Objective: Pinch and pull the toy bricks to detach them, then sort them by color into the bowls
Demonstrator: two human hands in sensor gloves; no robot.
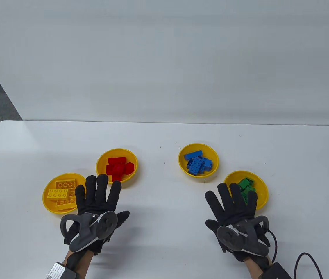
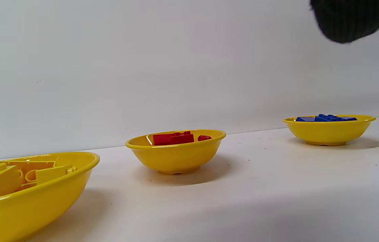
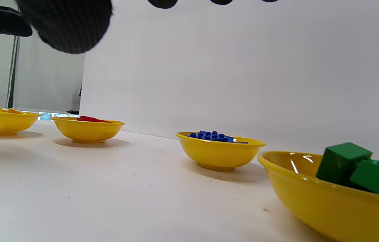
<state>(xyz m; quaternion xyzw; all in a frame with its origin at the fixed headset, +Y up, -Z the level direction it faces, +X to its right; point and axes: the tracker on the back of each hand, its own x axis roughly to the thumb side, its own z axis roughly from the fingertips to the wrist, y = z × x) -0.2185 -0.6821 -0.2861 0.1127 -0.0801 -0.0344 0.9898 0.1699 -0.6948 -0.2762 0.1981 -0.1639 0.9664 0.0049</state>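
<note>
Four yellow bowls stand on the white table. The leftmost bowl [image 1: 47, 200] holds yellow bricks [image 1: 62, 191]. Red bricks [image 1: 119, 168] fill the second bowl [image 1: 100, 162]. The third bowl [image 1: 182, 162] holds blue bricks [image 1: 198, 163], and the rightmost bowl [image 1: 262, 191] holds green bricks [image 1: 247, 186]. My left hand [image 1: 97, 197] hovers flat with fingers spread, its fingertips over the edges of the yellow and red bowls. Over the near rim of the green bowl my right hand [image 1: 234, 203] is spread flat too. Neither hand holds anything.
A grey wall rises behind the table's far edge [image 1: 164, 122]. A black cable [image 1: 307, 261] trails from the right wrist at the bottom right. Bare tabletop [image 1: 158, 203] lies between the two hands and behind the bowls.
</note>
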